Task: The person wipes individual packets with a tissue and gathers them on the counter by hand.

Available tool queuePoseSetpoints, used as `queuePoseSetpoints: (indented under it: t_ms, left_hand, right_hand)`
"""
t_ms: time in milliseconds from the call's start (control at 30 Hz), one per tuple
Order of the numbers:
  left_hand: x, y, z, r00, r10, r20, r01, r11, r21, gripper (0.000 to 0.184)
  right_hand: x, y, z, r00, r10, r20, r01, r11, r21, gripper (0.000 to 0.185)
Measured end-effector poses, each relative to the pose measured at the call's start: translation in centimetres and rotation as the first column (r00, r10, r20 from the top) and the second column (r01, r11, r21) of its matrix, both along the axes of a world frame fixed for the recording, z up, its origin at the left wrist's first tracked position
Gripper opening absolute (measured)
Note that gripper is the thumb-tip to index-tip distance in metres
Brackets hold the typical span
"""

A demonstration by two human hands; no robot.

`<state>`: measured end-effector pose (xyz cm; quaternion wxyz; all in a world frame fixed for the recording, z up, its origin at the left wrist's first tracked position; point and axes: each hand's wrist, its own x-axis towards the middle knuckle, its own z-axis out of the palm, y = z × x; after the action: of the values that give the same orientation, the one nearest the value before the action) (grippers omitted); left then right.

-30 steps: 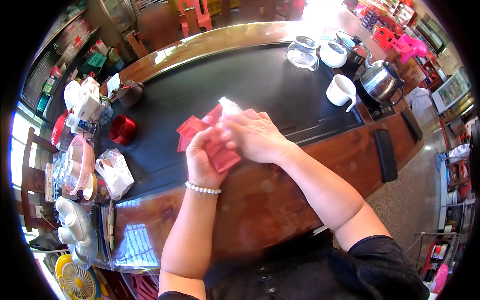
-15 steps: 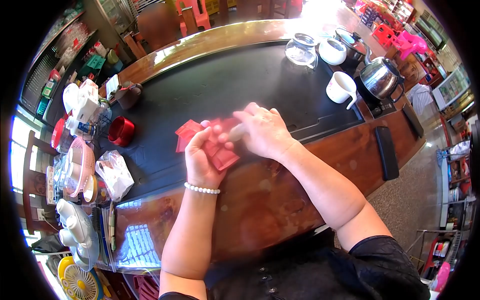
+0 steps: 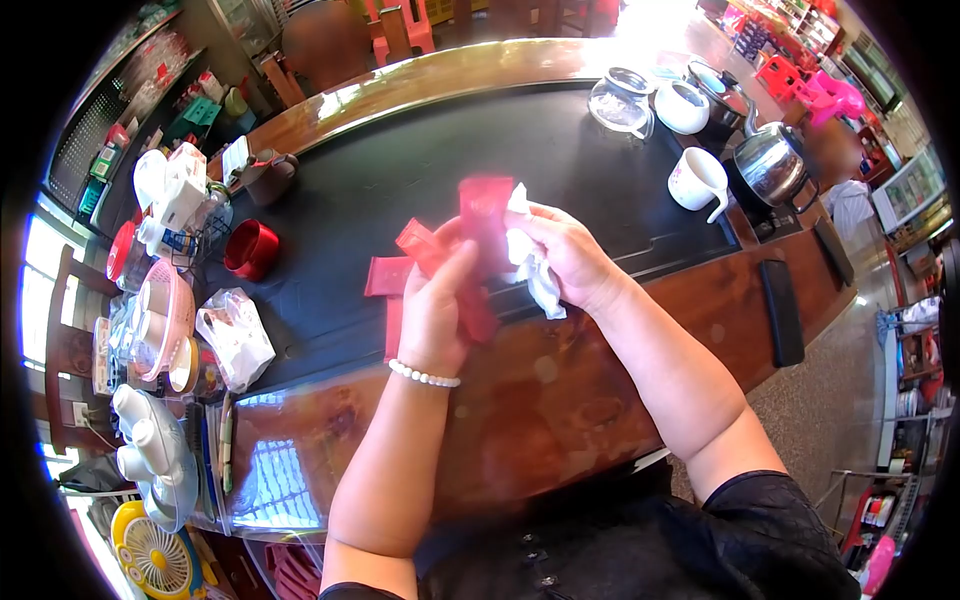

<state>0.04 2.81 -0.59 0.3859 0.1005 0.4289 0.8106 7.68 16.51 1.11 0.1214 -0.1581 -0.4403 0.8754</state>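
My left hand (image 3: 437,310), with a white bead bracelet at the wrist, is closed round a folded red translucent piece (image 3: 423,246) that fans out in several flaps. One flap stands up, blurred, between my hands. My right hand (image 3: 572,255) pinches a crumpled white tissue (image 3: 533,262), which hangs down beside the red piece. Both hands are raised over the front edge of the black table inlay (image 3: 400,165). Whether the right fingertips also touch the red flap is unclear from the blur.
Left: a red bowl (image 3: 252,250), a plastic bag (image 3: 235,338), a pink basket (image 3: 168,325) and white cups. Right: a white mug (image 3: 697,180), a glass pot (image 3: 620,103), a steel kettle (image 3: 768,168) and a black oblong object (image 3: 781,312).
The red piece has turned and spread, with one flap now upright. My left hand has tilted inward. The tissue, earlier bunched in my right hand, now hangs loose from it.
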Motion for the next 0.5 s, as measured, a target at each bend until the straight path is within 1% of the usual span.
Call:
queuePoseSetpoints:
  t_ms: [33,67,167,267,367,400,433,500]
  left_hand:
    - [0.1,0.0,0.2,0.999,-0.012,-0.043,0.012,1.000,-0.013,0.032]
    - [-0.1,0.0,-0.5,0.999,0.028,-0.017,-0.029,0.999,-0.031,0.031]
    - [-0.1,-0.2,-0.2,0.999,0.017,-0.034,-0.018,0.999,-0.048,0.033]
    - [0.1,-0.2,0.0,0.998,0.027,-0.058,-0.030,0.998,-0.051,0.033]
    - [0.0,-0.3,-0.2,0.996,0.076,-0.054,-0.080,0.995,-0.064,0.028]
    - [-0.2,-0.3,-0.5,0.995,0.076,-0.072,-0.080,0.995,-0.056,0.028]
    - [-0.4,-0.3,-0.8,0.993,0.076,-0.088,-0.081,0.996,-0.047,0.028]
    - [-0.7,-0.3,-1.3,0.991,0.066,-0.115,-0.072,0.996,-0.048,0.029]
  right_hand:
    - [0.0,-0.1,0.0,1.000,0.022,0.004,-0.022,1.000,0.022,0.013]
    - [-0.1,0.0,-0.5,1.000,0.022,-0.014,-0.021,0.998,0.059,0.011]
    - [-0.3,0.6,-1.7,0.998,0.007,-0.058,0.009,0.964,0.266,0.012]
    - [-0.2,0.6,-1.7,0.994,-0.108,0.011,0.092,0.894,0.438,0.013]
    - [-0.9,1.3,-3.2,0.919,-0.387,-0.080,0.388,0.845,0.368,0.015]
    - [-0.7,1.7,-2.7,0.910,-0.396,-0.125,0.414,0.849,0.329,0.020]
    - [-0.5,1.7,-2.3,0.896,-0.414,-0.159,0.443,0.835,0.327,0.026]
    - [0.1,1.1,-1.2,0.883,-0.379,-0.276,0.462,0.805,0.374,0.021]
